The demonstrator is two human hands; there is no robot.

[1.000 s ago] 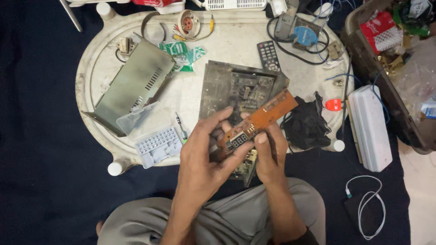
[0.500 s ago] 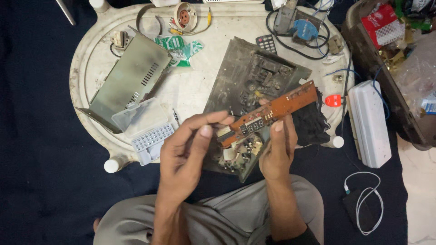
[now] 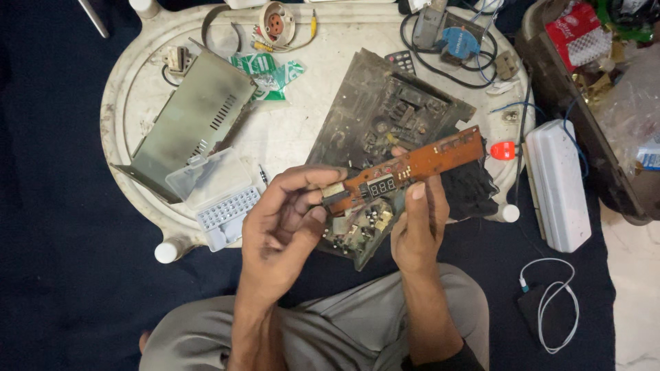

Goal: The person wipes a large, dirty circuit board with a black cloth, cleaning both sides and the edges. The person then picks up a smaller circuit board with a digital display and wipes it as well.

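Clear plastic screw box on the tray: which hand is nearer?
Left. The left hand is just right of the clear screw box; the right hand sits farther right, under the orange circuit board.

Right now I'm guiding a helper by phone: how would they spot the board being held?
Find the oval white table; at its near edge, the left hand and right hand hold a long orange circuit strip. Unlike the dark circuit board beneath, it is narrow and carries a small digit display.

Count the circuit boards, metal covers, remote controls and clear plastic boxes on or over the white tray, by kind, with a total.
Circuit boards: 2, the orange board held by the left hand and right hand, and the dark board
Metal cover: 1
Remote control: 1
Clear plastic box: 1
Total: 5
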